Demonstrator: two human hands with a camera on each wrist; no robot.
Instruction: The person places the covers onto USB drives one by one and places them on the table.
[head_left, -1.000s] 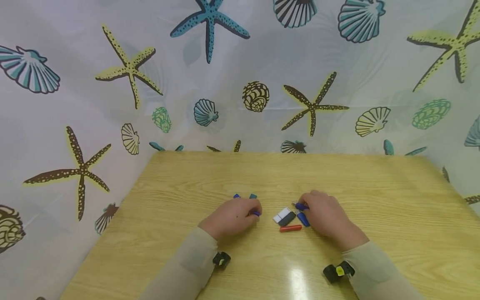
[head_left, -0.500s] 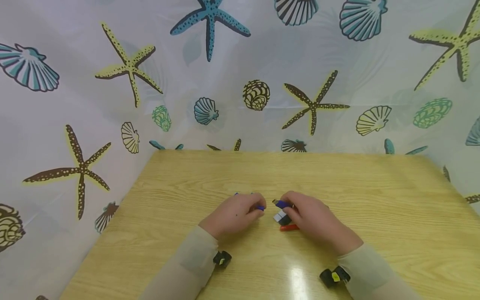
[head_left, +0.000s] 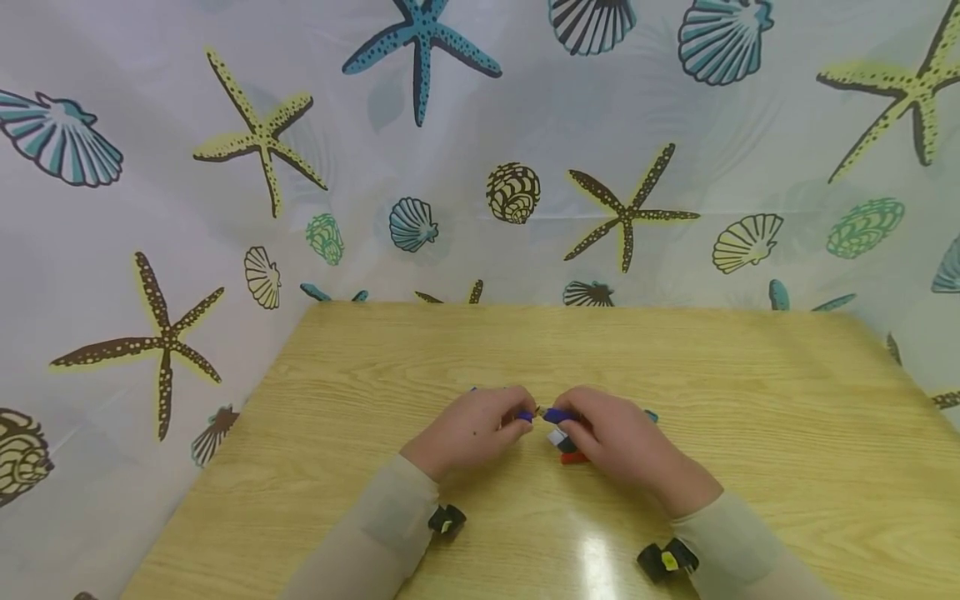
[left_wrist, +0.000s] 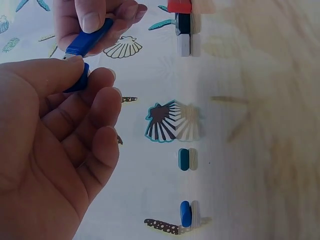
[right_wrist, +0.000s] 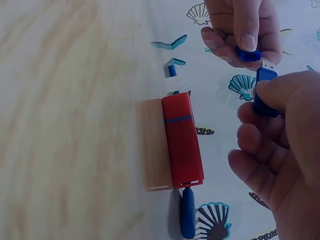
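Observation:
My left hand [head_left: 472, 432] pinches a small blue USB stick cap [right_wrist: 248, 54] between thumb and index finger. Facing it, my right hand [head_left: 633, 446] pinches the body of a blue USB stick [left_wrist: 92, 41] in the same way. The stick's bare metal connector [right_wrist: 268, 65] points left at the cap's open end, its tip right by the rim. Both hands are close together above the table, and the right one partly hides the other sticks in the head view.
On the wooden table [head_left: 375, 358] lie a red USB stick [right_wrist: 182, 145], a white-and-black one [head_left: 558, 437] and another blue one [right_wrist: 188, 215]. A teal cap [left_wrist: 184, 159] and a blue cap [left_wrist: 185, 214] lie beyond the left hand. A patterned curtain [head_left: 465, 167] hangs behind.
My right hand has lifted the blue USB stick from the group and brought it left to the cap. The left hand has shifted slightly right, still pinching the cap.

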